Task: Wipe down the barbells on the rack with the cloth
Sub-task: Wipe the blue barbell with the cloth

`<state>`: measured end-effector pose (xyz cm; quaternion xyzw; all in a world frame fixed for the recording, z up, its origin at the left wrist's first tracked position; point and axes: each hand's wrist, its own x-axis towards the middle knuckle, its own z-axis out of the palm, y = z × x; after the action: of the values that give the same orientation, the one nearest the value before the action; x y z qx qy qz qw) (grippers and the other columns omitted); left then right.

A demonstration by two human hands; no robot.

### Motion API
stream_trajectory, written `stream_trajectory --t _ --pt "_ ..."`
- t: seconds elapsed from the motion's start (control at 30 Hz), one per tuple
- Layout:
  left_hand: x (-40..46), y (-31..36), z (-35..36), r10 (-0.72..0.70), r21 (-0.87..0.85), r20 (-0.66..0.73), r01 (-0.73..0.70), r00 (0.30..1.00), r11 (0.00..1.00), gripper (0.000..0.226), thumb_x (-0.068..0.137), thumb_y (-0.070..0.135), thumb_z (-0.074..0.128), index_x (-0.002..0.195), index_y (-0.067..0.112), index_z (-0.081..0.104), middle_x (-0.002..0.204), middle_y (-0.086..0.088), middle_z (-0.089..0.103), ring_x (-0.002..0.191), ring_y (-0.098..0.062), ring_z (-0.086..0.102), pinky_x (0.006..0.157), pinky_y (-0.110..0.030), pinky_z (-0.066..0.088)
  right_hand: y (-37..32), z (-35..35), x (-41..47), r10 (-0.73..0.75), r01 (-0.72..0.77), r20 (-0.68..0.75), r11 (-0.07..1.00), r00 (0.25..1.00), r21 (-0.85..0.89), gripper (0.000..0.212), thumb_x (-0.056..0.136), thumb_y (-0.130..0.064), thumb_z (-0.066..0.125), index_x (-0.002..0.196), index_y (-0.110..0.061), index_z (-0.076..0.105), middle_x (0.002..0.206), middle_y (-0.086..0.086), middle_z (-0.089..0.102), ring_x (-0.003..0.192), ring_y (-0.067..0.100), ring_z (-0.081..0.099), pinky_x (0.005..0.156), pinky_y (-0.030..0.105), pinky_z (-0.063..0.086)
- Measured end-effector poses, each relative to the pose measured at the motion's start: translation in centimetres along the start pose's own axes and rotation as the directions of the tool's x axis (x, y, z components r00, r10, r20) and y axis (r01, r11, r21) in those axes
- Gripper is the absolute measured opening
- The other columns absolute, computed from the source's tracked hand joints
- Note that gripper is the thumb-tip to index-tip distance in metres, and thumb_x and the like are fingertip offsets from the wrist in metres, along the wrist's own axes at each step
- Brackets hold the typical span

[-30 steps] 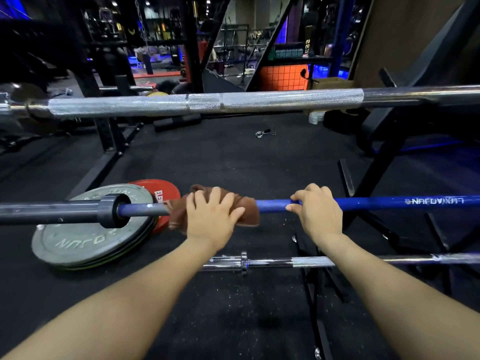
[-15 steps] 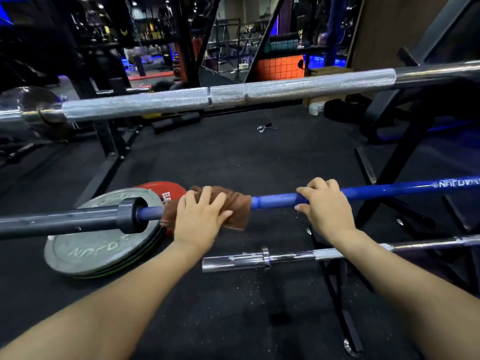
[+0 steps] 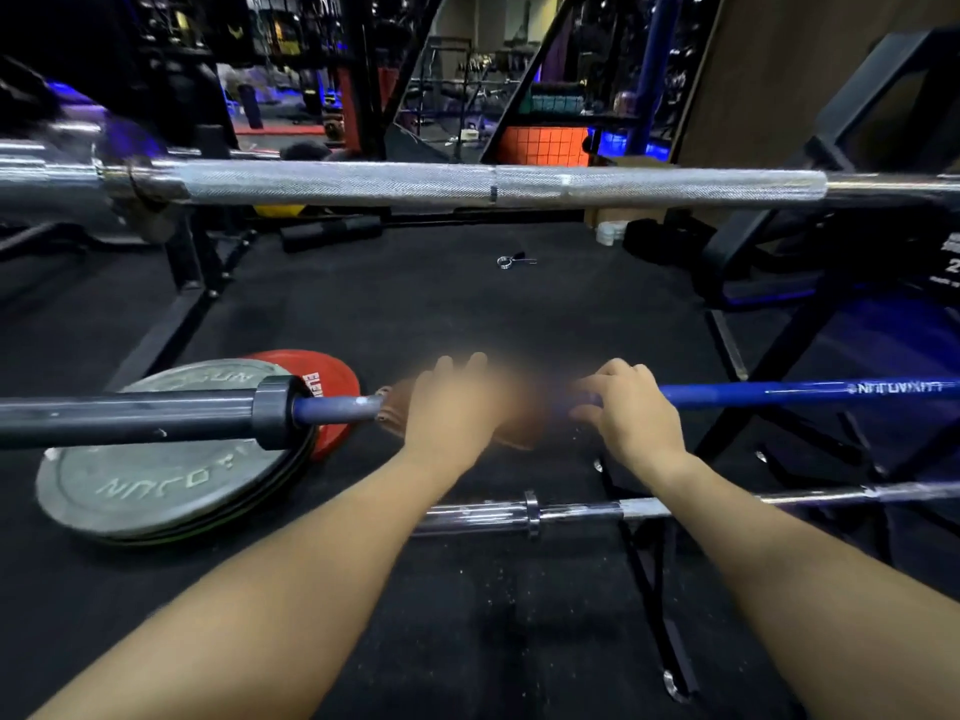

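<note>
**gymrat_42:** So how's that cloth [image 3: 400,407] going to behave on the blue barbell [image 3: 779,394]? It's a soft brown rag, light and floppy, draped over the shaft just right of the dark sleeve collar [image 3: 272,413], with the left hand [image 3: 457,402] curled over the top of it, pressing it onto the bar. It's pretty smeared in the shot though, so I can't tell how far the fingers wrap underneath.

**rackcleaner:** Bar itself looks stiff, heavy and smooth-coated, so I'd guess the rag slides easily along it (the painted bit looks slicker than knurling). Right hand [image 3: 628,407] is clamped round the blue shaft just beside the cloth, steadying it. I'd keep hold there, on the bare shaft between the cloth and the rack [image 3: 769,366] upright.

**gymrat_42:** Any writing?

**rackcleaner:** White lettering on the blue bar near the right edge of the rack, mirrored and too blurry to read. The grey plate [image 3: 156,459] on the floor has raised letters, also mirrored and unclear to me. The red plate [image 3: 332,387] behind it shows a white tag, unreadable.

**gymrat_42:** Other bars?

**rackcleaner:** Knurled silver barbell [image 3: 467,184] higher up, chrome barbell [image 3: 571,511] lower down, and a spring clip [image 3: 514,260] on the floor beyond.
</note>
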<state>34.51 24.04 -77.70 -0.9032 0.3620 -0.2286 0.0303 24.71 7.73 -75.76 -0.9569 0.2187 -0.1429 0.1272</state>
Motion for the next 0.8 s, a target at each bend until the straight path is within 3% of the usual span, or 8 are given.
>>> stream_trajectory --t 0.17,0.3,0.4,0.5,0.57,0.67,0.8 --pt "-1.7 -2.6 -0.4 -0.079 0.022 0.086 0.078 0.993 0.997 0.046 0.095 0.058 0.030 0.128 0.031 0.045 0.136 -0.001 0.041 0.104 -0.032 0.045 0.081 -0.036 0.036 -0.2 0.1 0.1 0.008 -0.008 -0.031 1.000 0.999 -0.001 0.033 0.090 -0.042 0.059 0.119 -0.027 0.063 0.110 -0.005 0.051 0.111 0.017 0.040 0.071 0.034 0.042" --pt "-1.1 0.0 -0.7 -0.184 0.065 -0.022 0.186 0.983 0.980 0.048 0.089 0.061 0.029 0.103 0.029 0.063 0.110 -0.001 0.059 0.088 -0.034 0.055 0.072 -0.040 0.044 0.7 0.4 0.2 -0.057 0.053 -0.064 0.996 0.996 -0.066 0.034 0.090 -0.049 0.056 0.117 -0.030 0.062 0.108 -0.007 0.051 0.108 0.015 0.042 0.069 0.031 0.041" --pt "0.4 2.7 -0.2 -0.139 0.033 -0.016 0.140 0.990 0.990 0.045 0.096 0.059 0.024 0.111 0.029 0.054 0.118 0.001 0.052 0.100 -0.032 0.050 0.075 -0.039 0.039 1.2 0.4 0.6 -0.116 0.108 -0.064 0.987 0.991 -0.116 0.033 0.090 -0.049 0.055 0.116 -0.030 0.062 0.108 -0.007 0.052 0.105 0.016 0.043 0.068 0.030 0.039" --pt "2.5 4.4 -0.8 -0.055 0.067 -0.006 0.055 0.998 0.996 0.028 0.100 0.042 0.033 0.117 0.027 0.049 0.115 -0.001 0.048 0.098 -0.030 0.048 0.070 -0.037 0.037 1.6 0.1 1.1 -0.158 0.147 -0.051 0.973 0.986 -0.180 0.026 0.093 -0.043 0.052 0.114 -0.030 0.061 0.108 -0.007 0.052 0.104 0.016 0.044 0.066 0.029 0.037" --pt "2.9 4.4 -0.6 -0.010 0.056 0.056 0.007 0.998 0.998 0.028 0.099 0.037 0.032 0.119 0.027 0.048 0.114 -0.001 0.047 0.097 -0.029 0.048 0.065 -0.035 0.034 1.7 0.1 1.3 -0.164 0.155 -0.044 0.973 0.985 -0.169 0.024 0.094 -0.041 0.052 0.112 -0.030 0.061 0.107 -0.007 0.052 0.103 0.016 0.044 0.067 0.029 0.037" --pt "1.6 1.5 -0.2 0.014 0.041 -0.025 -0.013 1.000 0.999 0.045 0.095 0.050 0.020 0.104 0.027 0.057 0.099 -0.001 0.052 0.079 -0.027 0.050 0.054 -0.033 0.033 1.6 0.1 1.3 -0.140 0.138 -0.028 0.988 0.990 -0.070 0.030 0.090 -0.047 0.056 0.113 -0.030 0.063 0.107 -0.007 0.052 0.105 0.017 0.044 0.073 0.030 0.040" --pt "-1.6 -3.3 1.3 -0.012 0.073 -0.139 0.022 0.990 0.997 0.044 0.089 0.050 0.031 0.093 0.024 0.066 0.089 -0.008 0.057 0.065 -0.031 0.050 0.049 -0.034 0.039 1.5 0.5 1.1 -0.147 0.145 -0.025 0.988 0.989 -0.055 0.032 0.089 -0.050 0.055 0.113 -0.030 0.063 0.106 -0.008 0.051 0.103 0.016 0.042 0.073 0.028 0.037"
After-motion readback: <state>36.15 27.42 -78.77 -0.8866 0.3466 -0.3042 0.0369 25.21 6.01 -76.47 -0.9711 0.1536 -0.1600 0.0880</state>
